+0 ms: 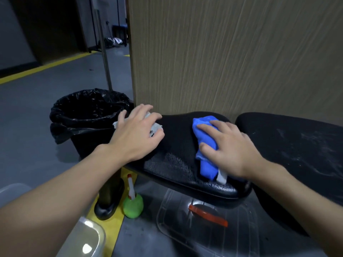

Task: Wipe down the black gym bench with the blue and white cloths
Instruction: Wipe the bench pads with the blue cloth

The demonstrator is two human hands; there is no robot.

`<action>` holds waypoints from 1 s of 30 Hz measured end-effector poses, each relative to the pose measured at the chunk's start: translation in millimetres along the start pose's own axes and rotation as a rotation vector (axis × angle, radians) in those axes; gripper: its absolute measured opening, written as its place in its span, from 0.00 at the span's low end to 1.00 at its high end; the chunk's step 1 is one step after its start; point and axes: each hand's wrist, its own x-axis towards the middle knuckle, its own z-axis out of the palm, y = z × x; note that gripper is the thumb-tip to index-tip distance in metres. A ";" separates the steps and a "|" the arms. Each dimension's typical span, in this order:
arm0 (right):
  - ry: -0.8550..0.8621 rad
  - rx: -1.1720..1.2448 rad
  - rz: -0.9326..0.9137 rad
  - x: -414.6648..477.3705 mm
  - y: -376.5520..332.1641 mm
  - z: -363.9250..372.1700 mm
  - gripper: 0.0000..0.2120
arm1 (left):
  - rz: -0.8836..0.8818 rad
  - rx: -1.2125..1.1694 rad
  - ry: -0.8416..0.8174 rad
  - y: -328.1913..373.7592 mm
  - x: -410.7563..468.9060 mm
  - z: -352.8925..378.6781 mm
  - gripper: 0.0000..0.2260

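Grey floor with a yellow painted line runs off to the far left, and a tall wood-grain panel (232, 52) rises behind the black bench (178, 145) I lean over. Furthest left stands a bin lined with a black bag (87, 115), just beside the bench's end. Below it, on the floor, a green spray bottle (132, 203) sits next to the bench's black foot (109, 201).

My left hand (137, 134) lies flat with fingers spread, pressing the white cloth (154, 127) onto the left end of the seat pad — only crumpled edges of it show around my palm. Further right, my right hand (230, 147) presses down on the blue cloth (206, 145), fingers curled over its bunched top, near the middle of the same pad. A white tag hangs from its near end. Under the bench lies a clear plastic lid (204, 225) with an orange strip — and at far right a second black pad (297, 145) looks dusty and streaked.
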 end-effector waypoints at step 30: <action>-0.095 0.110 -0.211 106.4 -43.0 20.7 0.32 | -0.138 -0.136 0.080 -16.2 -5.7 10.2 0.19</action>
